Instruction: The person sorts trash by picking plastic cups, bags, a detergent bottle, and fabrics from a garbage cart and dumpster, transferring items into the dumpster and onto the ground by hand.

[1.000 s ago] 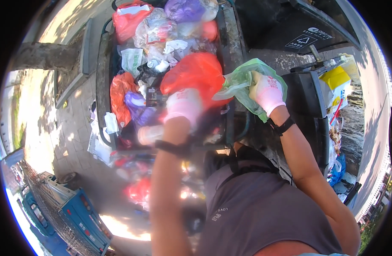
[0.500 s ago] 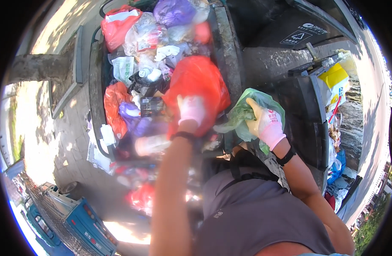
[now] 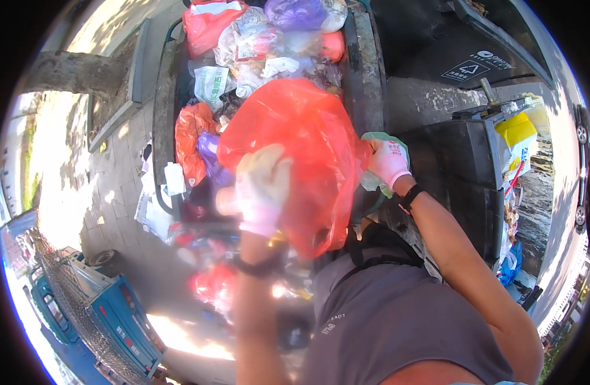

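Note:
A large red plastic bag [image 3: 301,147] spreads in front of me over a long bin full of rubbish. My right hand [image 3: 388,159], in a white and pink glove, is closed at the bag's right edge. A crumpled green plastic bag [image 3: 401,144] is bunched in that same hand. My left hand [image 3: 263,189], gloved likewise, is in front of the red bag's left side. Motion smears its fingers, so I cannot make out whether they grip the plastic. Much of the rubbish under the red bag is hidden.
The bin's metal rim [image 3: 365,70] runs along the right of the rubbish. Beyond it stands a black wheeled bin [image 3: 449,154], with rubbish piled at its far side. A tree trunk [image 3: 77,74] and a blue truck [image 3: 121,321] are at the left.
The red bag has been pulled nearer and spread wider, its right edge now at my right hand. My left hand has moved down and left; the green bag is more bunched.

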The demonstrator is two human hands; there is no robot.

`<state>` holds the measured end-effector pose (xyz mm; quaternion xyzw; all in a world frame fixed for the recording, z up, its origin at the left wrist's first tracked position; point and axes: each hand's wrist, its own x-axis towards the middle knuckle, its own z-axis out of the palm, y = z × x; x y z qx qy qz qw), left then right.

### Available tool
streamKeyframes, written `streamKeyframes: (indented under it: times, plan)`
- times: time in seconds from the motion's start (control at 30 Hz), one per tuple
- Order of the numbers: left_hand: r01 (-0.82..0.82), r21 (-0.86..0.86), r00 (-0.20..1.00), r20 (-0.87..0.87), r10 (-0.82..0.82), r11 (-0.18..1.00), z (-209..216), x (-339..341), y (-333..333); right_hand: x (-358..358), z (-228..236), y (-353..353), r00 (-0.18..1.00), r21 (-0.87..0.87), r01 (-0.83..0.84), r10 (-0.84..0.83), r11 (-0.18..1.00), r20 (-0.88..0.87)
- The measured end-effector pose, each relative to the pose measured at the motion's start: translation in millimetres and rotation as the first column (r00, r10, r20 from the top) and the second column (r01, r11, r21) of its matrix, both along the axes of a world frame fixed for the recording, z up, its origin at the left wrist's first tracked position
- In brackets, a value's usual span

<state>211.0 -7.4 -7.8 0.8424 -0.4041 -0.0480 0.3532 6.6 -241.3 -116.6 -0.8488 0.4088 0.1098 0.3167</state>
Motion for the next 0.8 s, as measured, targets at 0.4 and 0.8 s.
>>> streamKeyframes:
  times: [0.4, 0.8]
  plan:
    - [-0.444, -0.134, 0.882, 0.106, 0.459, 0.886, 5.9, 36.6, 187.9, -28.8, 0.4, -1.5, 0.993, -0.19, 0.113, -0.117, 0.975, -0.011]
    - [-0.382, 0.266, 0.845, 0.489, 0.217, 0.885, -37.2, -7.7, 210.6, -98.0, -23.2, -26.2, 0.998, -0.277, 0.045, -0.032, 0.96, 0.052]
